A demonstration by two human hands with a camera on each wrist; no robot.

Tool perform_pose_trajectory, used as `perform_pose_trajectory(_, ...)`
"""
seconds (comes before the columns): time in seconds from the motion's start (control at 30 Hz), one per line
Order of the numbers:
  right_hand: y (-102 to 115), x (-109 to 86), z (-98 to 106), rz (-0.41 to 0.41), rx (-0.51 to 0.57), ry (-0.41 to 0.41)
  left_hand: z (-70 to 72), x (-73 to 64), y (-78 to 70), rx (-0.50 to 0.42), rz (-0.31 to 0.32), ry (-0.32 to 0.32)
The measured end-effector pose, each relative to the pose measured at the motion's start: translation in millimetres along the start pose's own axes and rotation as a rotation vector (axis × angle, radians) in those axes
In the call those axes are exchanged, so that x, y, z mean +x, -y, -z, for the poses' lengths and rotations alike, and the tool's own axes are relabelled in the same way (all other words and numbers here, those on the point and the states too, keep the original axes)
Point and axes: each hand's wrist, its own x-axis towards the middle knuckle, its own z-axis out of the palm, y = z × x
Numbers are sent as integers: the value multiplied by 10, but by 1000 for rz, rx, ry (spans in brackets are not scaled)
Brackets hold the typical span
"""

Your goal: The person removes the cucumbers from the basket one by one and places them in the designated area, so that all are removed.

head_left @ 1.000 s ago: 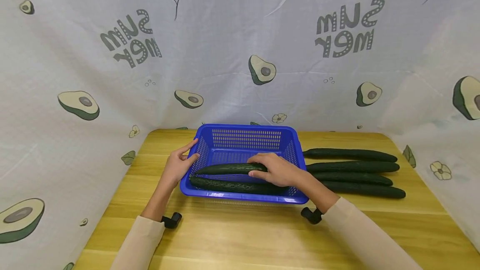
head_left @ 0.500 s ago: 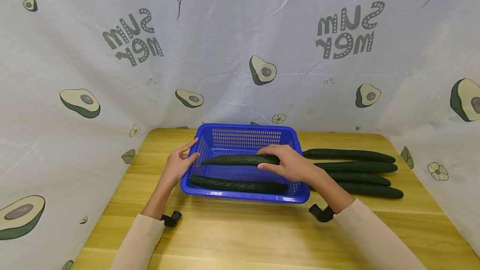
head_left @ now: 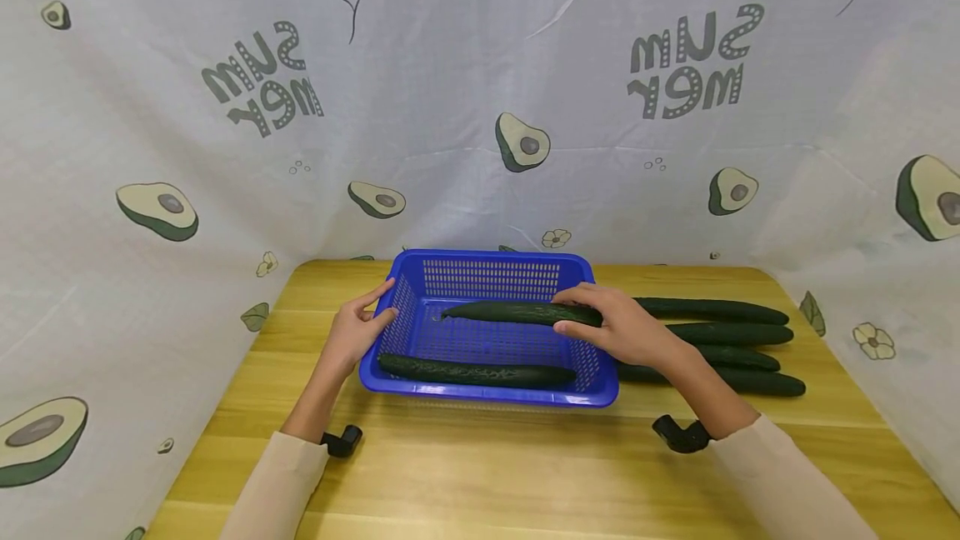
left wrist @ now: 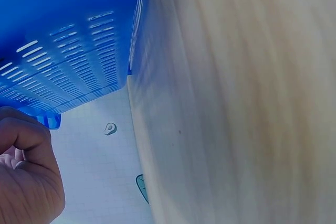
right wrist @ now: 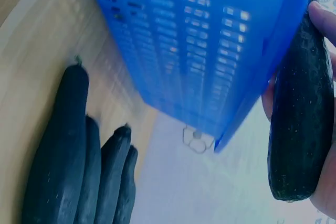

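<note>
A blue plastic basket (head_left: 491, 397) with slotted walls stands on the wooden table. My left hand (head_left: 356, 335) holds its left rim, the thumb over the inside and the index finger along the edge; in the left wrist view, the left hand (left wrist: 29, 177) has curled fingers beside the basket wall (left wrist: 79, 61). My right hand (head_left: 622, 330) grips a dark green cucumber (head_left: 502, 312) by its right end, above the basket's right side. The right wrist view shows this cucumber (right wrist: 300, 124) outside the rim, in the fingers. Another cucumber (head_left: 476, 372) lies along the basket's near side.
Several more cucumbers (head_left: 742, 380) lie side by side on the table (head_left: 480, 473), right of the basket. A white cloth (head_left: 450, 90) printed with avocados hangs behind the table and along its sides. A black wrist mount (head_left: 681, 434) sits under the right forearm.
My right hand has lifted the cucumber from beside the near one and carried it back and to the right, its right end now past the rim. The left hand has stayed put.
</note>
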Motion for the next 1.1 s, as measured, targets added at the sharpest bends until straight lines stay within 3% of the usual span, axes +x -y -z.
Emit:
perform_pose_trajectory(0.7,-314,-568,361,-78,-66,-28,1,7,4,15,5,-8)
perform_pose_trajectory(0.93,-420,-804,462,-148,-64,-23,-13,-7,-13,26,16,-18)
perform_pose_trajectory(1.1,-512,-971,504,-127,-108,-70,-23,-1,-11,28,19,-20)
